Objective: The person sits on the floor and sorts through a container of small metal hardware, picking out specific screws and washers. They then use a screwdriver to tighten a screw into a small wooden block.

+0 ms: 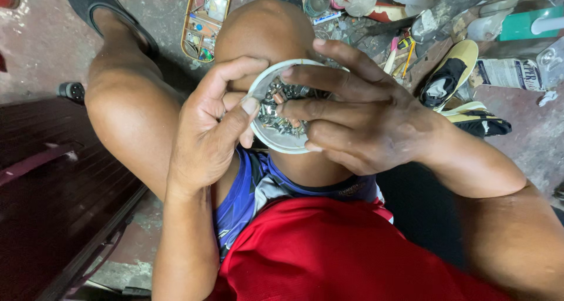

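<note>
Scene: We look down from the head camera at our own lap, seated low with knees (267, 31) raised above a stained concrete floor (41, 48).
Container: A small round white cup (276, 141) sits between our two hands, resting against the knee, its mouth turned up toward us.
Contents: Small metal screws and fasteners (281, 110), silver with a few copper-toned pieces, fill the cup's bottom.
Left hand: Our left hand (205, 136) wraps the cup's left rim, thumb pressed across the edge; the grip is clenched on the cup.
Right hand: Our right hand (358, 122) comes in from the right, its fingers (320, 78) spread over the cup's mouth and their tips down among the screws. We cannot tell whether this grip pinches a piece or only touches the pile.
Clothing: A red shirt (335, 254) fills the bottom edge, over blue and white shorts (252, 186).
Floor, top edge: A long tray of small parts (205, 19) lies beyond the knee, with a bottle (317, 1) and a scatter of hand tools (399, 51) to its right.
Floor, right side: A black and cream shoe (452, 72) lies near a printed box (511, 73).
Floor, left side: A dark ribbed panel (53, 189) runs along the left edge, and our foot wears a black sandal (103, 7) at the top left corner.
</note>
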